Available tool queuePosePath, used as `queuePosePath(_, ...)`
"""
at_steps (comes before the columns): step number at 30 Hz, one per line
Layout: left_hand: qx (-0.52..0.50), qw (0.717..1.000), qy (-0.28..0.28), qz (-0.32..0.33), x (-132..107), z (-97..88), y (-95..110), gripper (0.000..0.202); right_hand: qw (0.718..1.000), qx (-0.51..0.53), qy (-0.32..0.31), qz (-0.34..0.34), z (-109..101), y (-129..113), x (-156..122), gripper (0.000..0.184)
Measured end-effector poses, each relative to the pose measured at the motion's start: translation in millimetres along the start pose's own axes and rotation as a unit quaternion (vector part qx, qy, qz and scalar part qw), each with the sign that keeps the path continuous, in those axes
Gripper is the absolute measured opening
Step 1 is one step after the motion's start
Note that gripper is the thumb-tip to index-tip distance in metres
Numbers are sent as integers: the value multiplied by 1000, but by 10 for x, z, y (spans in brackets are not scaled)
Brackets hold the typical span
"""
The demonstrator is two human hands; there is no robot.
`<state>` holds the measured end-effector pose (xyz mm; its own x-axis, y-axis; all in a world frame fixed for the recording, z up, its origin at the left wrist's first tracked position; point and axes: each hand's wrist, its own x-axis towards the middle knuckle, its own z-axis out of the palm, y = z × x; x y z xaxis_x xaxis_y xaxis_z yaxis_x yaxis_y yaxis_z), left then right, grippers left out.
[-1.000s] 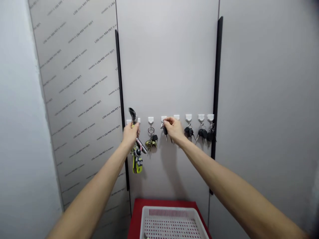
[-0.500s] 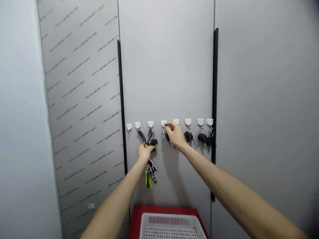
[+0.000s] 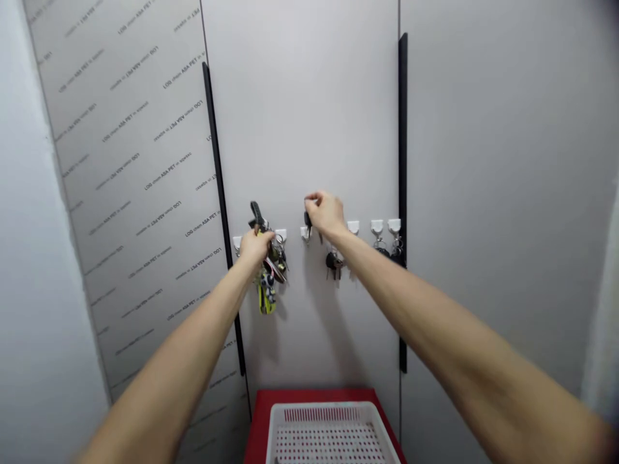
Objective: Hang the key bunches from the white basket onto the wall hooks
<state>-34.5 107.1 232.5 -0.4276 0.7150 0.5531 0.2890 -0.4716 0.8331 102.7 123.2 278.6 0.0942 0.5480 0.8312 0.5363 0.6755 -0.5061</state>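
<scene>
My left hand point(image 3: 255, 246) is closed around a bunch of keychains point(image 3: 267, 298) with a black strap loop sticking up and a yellow-green tag dangling below. It is in front of the white hooks on the left, where another ring of keys point(image 3: 280, 252) shows just beside it. My right hand point(image 3: 327, 212) pinches a set of keys point(image 3: 308, 220) with a black head, raised over a white hook point(image 3: 305, 233). Below that wrist, more black-headed keys point(image 3: 333, 263) hang against the panel; the hook above them is hidden.
Further right, white hooks point(image 3: 377, 225) carry more keys point(image 3: 397, 251). Long black handles point(image 3: 403, 193) run down the panel's sides. Below, a white perforated basket point(image 3: 333, 407) sits on a red surface point(image 3: 258, 412).
My right hand has risen, and its keys are now off the hook. My left hand has lifted its keychains, whose strap now stands clear above the hooks. The view has shifted.
</scene>
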Motion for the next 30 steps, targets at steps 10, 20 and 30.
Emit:
queuePosePath(10,30,971,-237,0,-817,-155,-41,14,918,146,-369,-8,-86,273,-1100,25)
queuePosePath(20,83,911,-353,-194,-1999,246,-1681,23,850,177,-458,193,168,1404,-2798,36)
queuePosePath(30,234,874,-420,-66,-1426,447,-1203,41,965,69,-205,149,-435,1367,-1681,26)
